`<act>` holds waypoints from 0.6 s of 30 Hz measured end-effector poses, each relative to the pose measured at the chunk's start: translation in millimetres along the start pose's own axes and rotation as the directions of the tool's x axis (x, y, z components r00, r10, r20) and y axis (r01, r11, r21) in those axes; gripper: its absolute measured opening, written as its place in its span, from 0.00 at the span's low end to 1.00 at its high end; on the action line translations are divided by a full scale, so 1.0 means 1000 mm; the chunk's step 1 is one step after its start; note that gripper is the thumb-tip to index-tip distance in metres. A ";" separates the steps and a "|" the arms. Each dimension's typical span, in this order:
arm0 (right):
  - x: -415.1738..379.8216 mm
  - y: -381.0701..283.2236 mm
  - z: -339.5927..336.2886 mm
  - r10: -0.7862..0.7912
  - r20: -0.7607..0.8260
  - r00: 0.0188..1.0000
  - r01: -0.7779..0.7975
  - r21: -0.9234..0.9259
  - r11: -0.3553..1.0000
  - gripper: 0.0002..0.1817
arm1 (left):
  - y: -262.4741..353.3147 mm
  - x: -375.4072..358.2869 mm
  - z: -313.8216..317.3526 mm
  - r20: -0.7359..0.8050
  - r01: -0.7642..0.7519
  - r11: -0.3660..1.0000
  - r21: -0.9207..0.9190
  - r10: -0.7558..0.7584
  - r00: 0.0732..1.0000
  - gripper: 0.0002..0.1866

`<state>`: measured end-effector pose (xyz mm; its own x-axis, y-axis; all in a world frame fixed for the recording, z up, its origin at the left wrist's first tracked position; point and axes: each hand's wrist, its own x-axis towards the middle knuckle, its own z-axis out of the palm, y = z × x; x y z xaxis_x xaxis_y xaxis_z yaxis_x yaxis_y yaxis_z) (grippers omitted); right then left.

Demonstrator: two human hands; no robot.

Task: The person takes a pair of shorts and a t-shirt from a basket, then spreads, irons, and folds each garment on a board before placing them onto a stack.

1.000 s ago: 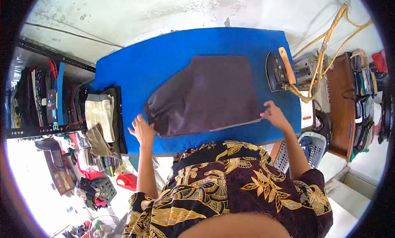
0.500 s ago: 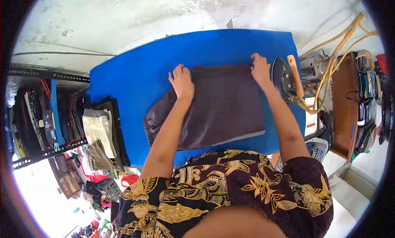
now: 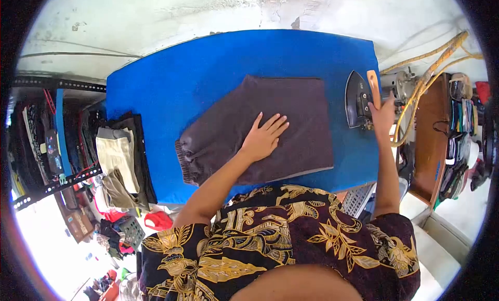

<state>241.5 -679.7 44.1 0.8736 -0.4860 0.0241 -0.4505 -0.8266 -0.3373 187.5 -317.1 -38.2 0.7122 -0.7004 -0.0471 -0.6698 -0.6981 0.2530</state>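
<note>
A dark purple-brown pair of pants (image 3: 296, 129) lies folded on the blue ironing table (image 3: 161, 103), its gathered elastic edge at the left. My left hand (image 3: 262, 141) rests flat on the middle of the cloth, fingers spread. At the right side of the table a black iron (image 3: 357, 100) with a wooden handle (image 3: 373, 87) stands beside the pants, apart from them. My right hand (image 3: 383, 116) is at the near end of that handle, thumb and fingers apart on either side of it. Its grip is not closed around the handle.
Folded clothes (image 3: 120, 155) hang over the table's left edge, beside a black metal rack (image 3: 52, 139) of garments. A yellow-wrapped cord (image 3: 429, 74) hangs over the right side, near a metal machine part (image 3: 397, 85). A plastic basket (image 3: 358, 199) stands below the near edge.
My left hand has moved from the top edge of the pants down onto their middle. My right hand has left the top right corner and gone right to the iron's handle.
</note>
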 end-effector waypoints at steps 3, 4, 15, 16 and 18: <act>0.023 0.038 0.040 -0.009 -0.226 0.974 -0.023 -0.140 0.990 0.41 | 0.005 0.007 -0.004 0.010 0.015 1.000 -0.003 -0.015 1.000 0.30; 0.054 0.070 0.057 0.212 0.250 0.945 -0.301 0.405 0.863 0.33 | 0.007 0.006 -0.004 0.001 0.025 1.000 0.010 -0.025 1.000 0.30; -0.050 -0.153 0.072 -0.715 0.464 0.522 0.688 0.266 0.675 0.26 | -0.070 -0.163 -0.029 -0.216 0.849 0.516 0.113 -0.821 0.528 0.26; -0.059 -0.180 0.085 -0.645 0.576 0.502 0.696 0.173 0.697 0.26 | -0.073 -0.177 -0.023 -0.148 0.881 0.473 -0.035 -0.874 0.463 0.27; -0.057 -0.215 0.092 -0.579 0.611 0.540 0.455 0.367 0.811 0.22 | -0.078 -0.182 -0.009 -0.206 0.846 0.525 -0.091 -0.842 0.500 0.26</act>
<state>305.1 -448.3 29.0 0.8451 0.3894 -0.3662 0.0991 -0.7874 -0.6084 112.0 -133.4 -40.4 0.9626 0.2682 -0.0377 0.2705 -0.9456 0.1807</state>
